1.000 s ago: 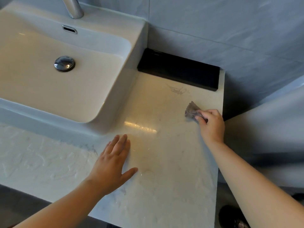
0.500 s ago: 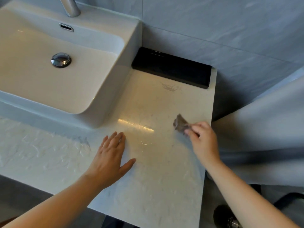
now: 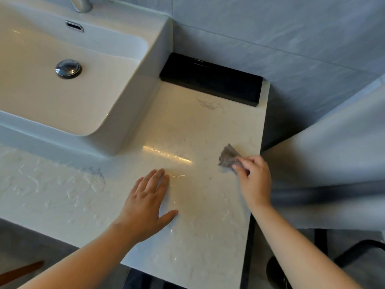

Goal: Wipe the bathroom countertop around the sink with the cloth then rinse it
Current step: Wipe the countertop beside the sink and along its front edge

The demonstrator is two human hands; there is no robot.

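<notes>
A small grey cloth (image 3: 228, 157) lies bunched on the pale marble countertop (image 3: 200, 130), near its right edge. My right hand (image 3: 255, 180) pinches the cloth's near end against the surface. My left hand (image 3: 145, 202) rests flat on the counter, fingers straight, in front of the sink's right corner. The white rectangular sink (image 3: 125, 97) sits to the left, with a chrome drain plug (image 3: 68, 68) and the tap's base (image 3: 81, 4) at the top. Wet streaks cover the counter in front of the sink.
A black rectangular tray (image 3: 210, 79) sits against the grey tiled wall (image 3: 270, 34) at the counter's back. The counter ends just right of the cloth; beyond it hangs a pale curtain-like surface (image 3: 333, 155). Dark objects stand on the floor at lower right.
My right hand has drawn the cloth from the back of the counter toward me along the right edge. The left hand has stayed flat in place.
</notes>
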